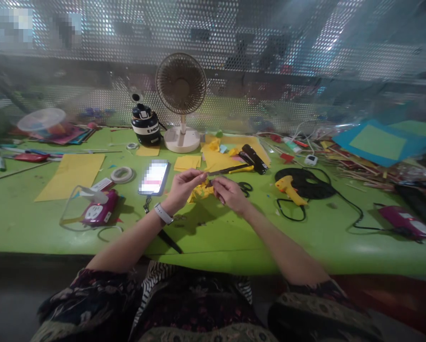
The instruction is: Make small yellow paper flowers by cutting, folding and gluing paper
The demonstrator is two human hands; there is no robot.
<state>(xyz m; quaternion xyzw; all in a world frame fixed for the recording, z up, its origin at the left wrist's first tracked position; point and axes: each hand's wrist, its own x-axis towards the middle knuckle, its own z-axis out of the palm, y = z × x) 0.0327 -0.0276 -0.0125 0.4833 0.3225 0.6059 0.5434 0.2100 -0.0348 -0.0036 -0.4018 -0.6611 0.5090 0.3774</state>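
Observation:
Over the green table my left hand point(186, 187) and my right hand point(230, 194) come close together, fingertips nearly touching. Both are closed in a pinch; what they hold is too small and blurred to name. Crumpled yellow paper point(198, 194) shows just below and between them. A long dark, thin tool point(234, 168) with a yellow part lies beyond the fingers. To the right of my right hand rest black-handled scissors point(246, 189), partly hidden. A phone point(154, 177) with a lit screen lies left of my left hand.
A fan point(180, 85) and a dark bottle point(145, 126) stand at the back. A yellow glue gun point(290, 190) lies right, its cord running to a purple power strip point(409, 222). Another purple power strip point(99, 209), a tape roll point(122, 175) and yellow paper point(72, 175) are left.

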